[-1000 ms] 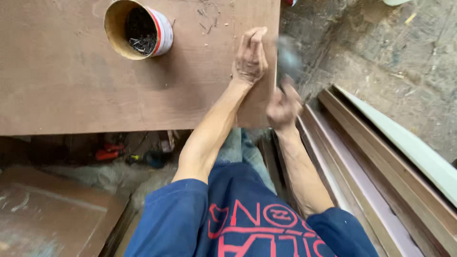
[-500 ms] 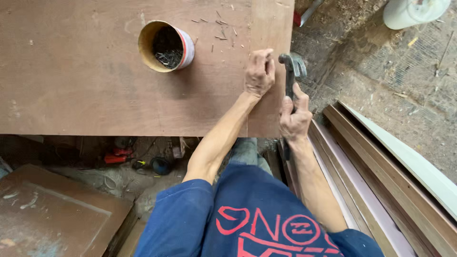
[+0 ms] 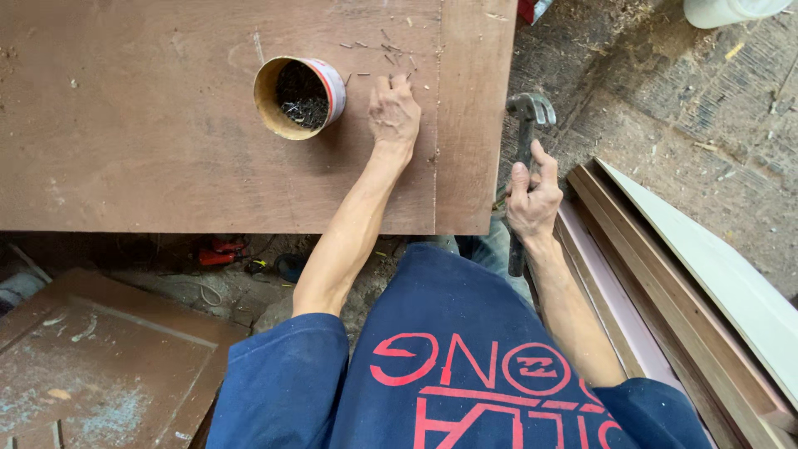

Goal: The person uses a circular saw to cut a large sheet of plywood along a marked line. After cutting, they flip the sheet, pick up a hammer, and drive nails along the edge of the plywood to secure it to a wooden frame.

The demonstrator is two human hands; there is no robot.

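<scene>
The fingers point(image 3: 397, 86) of the left hand point(image 3: 394, 112) were bunched together, tips down among the loose nails point(image 3: 391, 51) scattered on the brown plywood surface point(image 3: 166, 150); whether a nail was already pinched between them could not be told. Just beside that hand, to its left, stood a round tin point(image 3: 298, 96) with a white and red wall, open at the top and partly filled with dark nails. The nails looked thin, stiff and light, prone to roll or slip, so each would best be nipped near its middle between thumb and forefinger. The right hand point(image 3: 532, 198) was held off the edge of the surface, its fingers clamped around the handle of a claw hammer point(image 3: 525, 141), the steel head up and the shaft running down past the wrist. The hammer seemed head-heavy and rigid, best gripped low on the handle. A narrower board point(image 3: 474, 116) lay along the right side of the surface. To the right, long wooden strips point(image 3: 665, 274) lay stacked on the dusty ground point(image 3: 665, 91).
</scene>
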